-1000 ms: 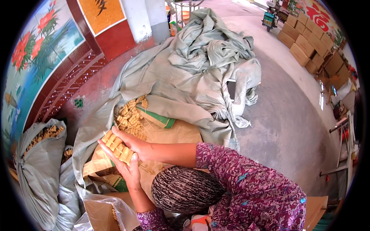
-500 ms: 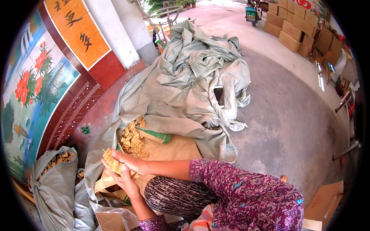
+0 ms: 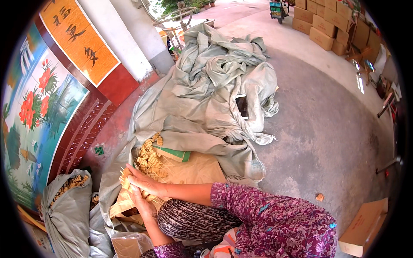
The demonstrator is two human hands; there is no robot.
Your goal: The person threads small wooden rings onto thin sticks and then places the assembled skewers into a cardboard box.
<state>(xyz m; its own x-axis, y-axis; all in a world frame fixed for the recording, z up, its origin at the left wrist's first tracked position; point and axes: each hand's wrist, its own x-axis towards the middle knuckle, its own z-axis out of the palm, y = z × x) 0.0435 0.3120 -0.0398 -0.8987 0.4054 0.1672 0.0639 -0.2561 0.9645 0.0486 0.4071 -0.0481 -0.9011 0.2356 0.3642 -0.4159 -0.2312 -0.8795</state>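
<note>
My right hand (image 3: 145,182) and my left hand (image 3: 140,201) are pressed together around a bundle of small tan bamboo-like pieces (image 3: 125,178). Thin stick ends poke out past the fingers at its far left side. My right hand covers the top and the left hand lies under and against the near side, so part of the bundle is hidden. Just beyond them lies a loose pile of similar pieces (image 3: 150,160) with thin sticks. That pile rests on brown sacking paper (image 3: 200,167) with a green strip (image 3: 174,154), below my wrists.
A crumpled grey-green tarp (image 3: 185,112) spreads ahead, with a phone (image 3: 242,106) on it. At the left stands a filled grey sack (image 3: 69,215). A plastic-lined box (image 3: 131,244) sits near my left forearm. Cartons (image 3: 322,32) are stacked far right; another carton (image 3: 363,225) lies near right.
The view has shifted slightly. My hands stay together on the bundle, with the right hand closed further over it and less of the bundle showing.
</note>
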